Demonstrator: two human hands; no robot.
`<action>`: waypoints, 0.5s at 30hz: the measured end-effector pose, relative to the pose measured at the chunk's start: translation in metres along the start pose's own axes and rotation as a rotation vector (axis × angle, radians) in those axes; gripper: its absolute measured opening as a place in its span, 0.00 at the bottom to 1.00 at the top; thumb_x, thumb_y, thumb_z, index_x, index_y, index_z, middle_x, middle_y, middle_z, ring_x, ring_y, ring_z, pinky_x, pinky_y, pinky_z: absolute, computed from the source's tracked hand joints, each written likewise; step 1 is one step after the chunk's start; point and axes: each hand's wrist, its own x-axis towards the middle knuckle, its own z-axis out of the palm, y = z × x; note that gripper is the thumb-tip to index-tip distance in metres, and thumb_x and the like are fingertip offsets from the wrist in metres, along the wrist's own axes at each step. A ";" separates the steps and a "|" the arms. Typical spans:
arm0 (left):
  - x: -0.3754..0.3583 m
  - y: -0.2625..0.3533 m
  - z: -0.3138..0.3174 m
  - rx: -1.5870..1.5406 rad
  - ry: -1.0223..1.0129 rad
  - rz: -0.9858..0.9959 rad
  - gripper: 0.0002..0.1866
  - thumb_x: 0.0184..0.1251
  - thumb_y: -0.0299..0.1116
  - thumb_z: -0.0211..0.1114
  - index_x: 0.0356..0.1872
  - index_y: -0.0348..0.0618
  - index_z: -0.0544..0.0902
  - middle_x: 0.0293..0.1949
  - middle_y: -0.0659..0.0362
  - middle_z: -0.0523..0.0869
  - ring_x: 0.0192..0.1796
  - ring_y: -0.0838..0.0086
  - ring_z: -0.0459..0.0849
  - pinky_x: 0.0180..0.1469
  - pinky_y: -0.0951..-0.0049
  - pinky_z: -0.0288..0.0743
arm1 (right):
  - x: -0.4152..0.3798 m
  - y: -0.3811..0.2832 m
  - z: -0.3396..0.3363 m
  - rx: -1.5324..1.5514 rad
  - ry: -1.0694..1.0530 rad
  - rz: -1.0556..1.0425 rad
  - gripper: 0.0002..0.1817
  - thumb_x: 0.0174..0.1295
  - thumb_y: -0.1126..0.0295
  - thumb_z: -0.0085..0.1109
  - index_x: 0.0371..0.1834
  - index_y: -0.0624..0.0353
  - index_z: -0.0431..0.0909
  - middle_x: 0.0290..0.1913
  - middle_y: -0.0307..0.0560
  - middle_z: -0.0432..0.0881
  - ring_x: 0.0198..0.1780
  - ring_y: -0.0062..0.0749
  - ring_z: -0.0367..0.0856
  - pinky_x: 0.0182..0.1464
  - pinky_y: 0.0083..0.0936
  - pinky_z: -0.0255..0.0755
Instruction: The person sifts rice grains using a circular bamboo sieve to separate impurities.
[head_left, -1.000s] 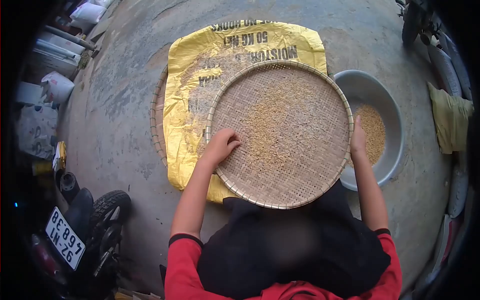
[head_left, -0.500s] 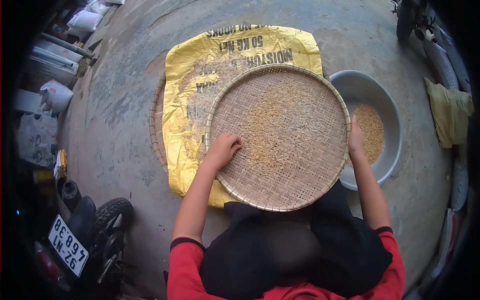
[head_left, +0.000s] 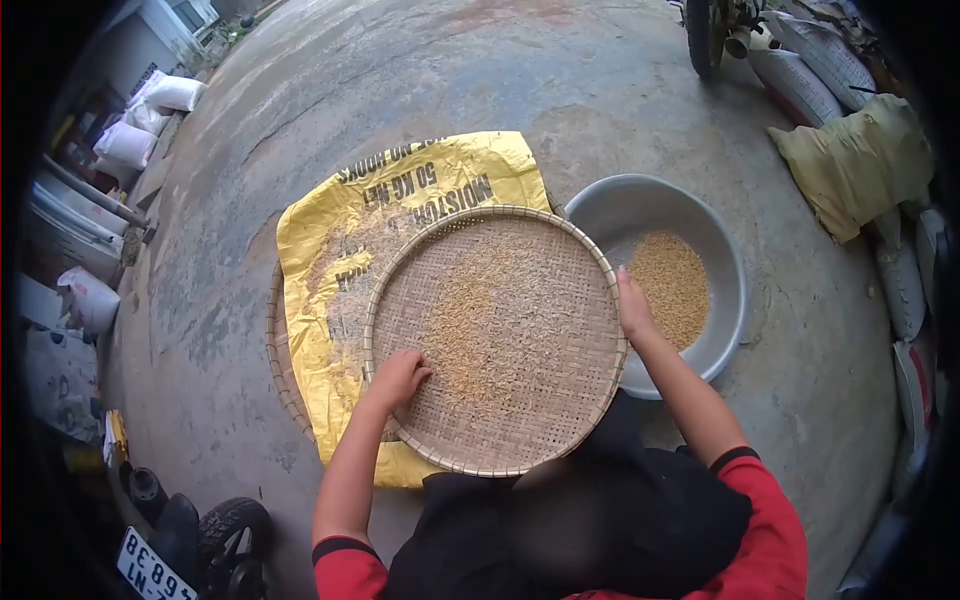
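A round woven bamboo winnowing tray (head_left: pixel 580 370) is over my lap, with loose unhusked rice grains (head_left: pixel 465 325) spread across its middle. My right hand (head_left: pixel 633 305) grips the tray's right rim, the thumb along the edge and the other fingers hidden beneath. Across the left rim reaches my left hand (head_left: pixel 402 378); its fingers are curled together just inside the tray, by the grains. Whether anything is pinched in them is hidden. Under the tray's left side lies a yellow printed sack (head_left: pixel 305 400) with scattered husks on it.
A grey metal basin (head_left: pixel 735 290) with a heap of grain (head_left: pixel 670 290) stands right of the tray. Another woven tray (head_left: pixel 280 365) shows beneath the sack. Motorbike wheels (head_left: pixel 235 530) are at lower left and top right. Filled sacks (head_left: pixel 850 160) line the right side.
The camera view has shifted, so tray, sack and basin appear lower and further left. Both hands keep nearly the same places on the tray, and the grain lies much as before.
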 end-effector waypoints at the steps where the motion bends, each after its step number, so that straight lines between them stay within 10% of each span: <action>1: 0.006 0.001 -0.002 0.005 0.006 0.010 0.09 0.60 0.33 0.62 0.34 0.38 0.76 0.35 0.50 0.79 0.42 0.54 0.76 0.46 0.60 0.71 | 0.009 0.012 -0.001 -0.038 -0.024 0.018 0.36 0.69 0.43 0.32 0.42 0.70 0.79 0.40 0.61 0.81 0.45 0.45 0.79 0.53 0.33 0.67; 8: 0.079 0.180 -0.089 -0.773 -0.204 0.245 0.13 0.68 0.33 0.57 0.50 0.39 0.76 0.40 0.58 0.83 0.44 0.76 0.81 0.49 0.73 0.74 | 0.006 0.007 0.002 0.062 -0.028 -0.012 0.36 0.69 0.43 0.32 0.43 0.70 0.79 0.41 0.59 0.82 0.45 0.45 0.79 0.53 0.33 0.67; 15: 0.129 0.198 -0.110 -0.407 0.051 0.276 0.12 0.64 0.34 0.62 0.45 0.38 0.82 0.40 0.55 0.85 0.43 0.71 0.83 0.47 0.70 0.76 | -0.002 -0.011 -0.001 -0.093 -0.013 0.074 0.36 0.69 0.44 0.30 0.47 0.68 0.78 0.44 0.61 0.81 0.49 0.48 0.78 0.55 0.34 0.66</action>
